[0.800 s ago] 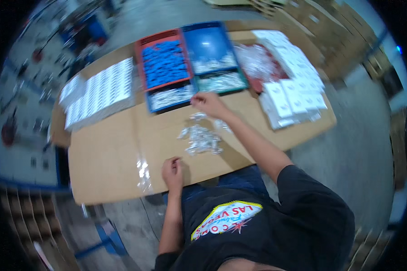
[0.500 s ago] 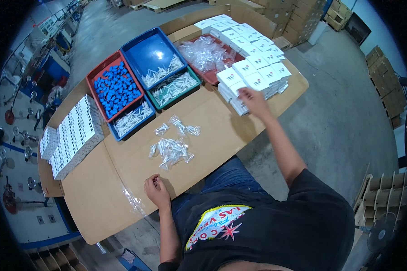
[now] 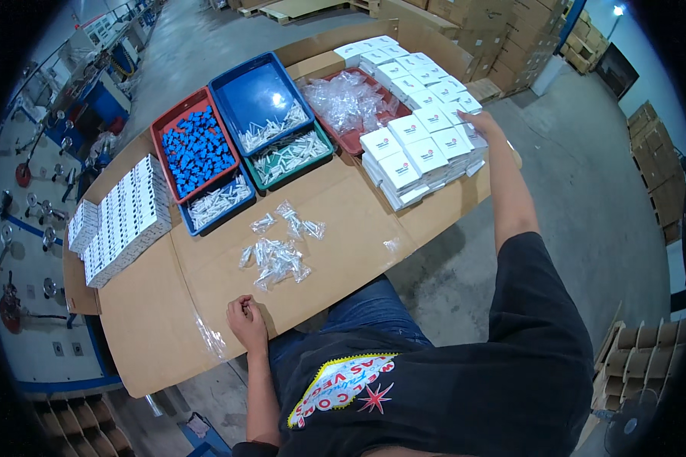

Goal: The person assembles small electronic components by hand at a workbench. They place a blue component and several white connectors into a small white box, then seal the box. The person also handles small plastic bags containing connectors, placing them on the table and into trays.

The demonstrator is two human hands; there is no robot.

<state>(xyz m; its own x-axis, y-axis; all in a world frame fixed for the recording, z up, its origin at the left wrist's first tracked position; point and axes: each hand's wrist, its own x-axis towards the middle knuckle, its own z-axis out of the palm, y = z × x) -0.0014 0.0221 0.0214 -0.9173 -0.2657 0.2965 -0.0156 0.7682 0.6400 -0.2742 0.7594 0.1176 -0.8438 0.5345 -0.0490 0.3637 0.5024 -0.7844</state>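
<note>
Left hand: the left hand (image 3: 247,323) is at the near edge of the table, fingers curled loosely inward in a narrow shape; whether anything is inside them I cannot tell.
Right hand: the right hand (image 3: 480,126) is far forward at the outer side of the stacked white boxes, fingertips against them; whether it grips one I cannot tell.
White boxes: the flat, square white boxes (image 3: 423,152) stand in layered rows under the right hand's fingers, spreading to its left, toward the person and away beyond it.
Small bags: a loose heap of small clear bags with white sticks inside (image 3: 274,260) lies just beyond the left hand and slightly to its right, with a few more near the heap.
Clear wrap: crumpled clear plastic (image 3: 343,101) fills a red tray (image 3: 351,142) left of the right hand.
Stick trays: a large blue tray (image 3: 255,95), a green tray (image 3: 297,173) and a small blue tray (image 3: 227,218), all with white sticks, sit well beyond the left hand.
Blue pieces: small blue pieces (image 3: 196,150) lie in another red tray (image 3: 210,182), beyond the left hand and a little to its left.
Patterned block: white cartons with dark marks (image 3: 126,221) form a block ahead and left of the left hand.
Table: brown cardboard (image 3: 168,320) covers it, with shiny tape (image 3: 209,339) beside the left hand.
</note>
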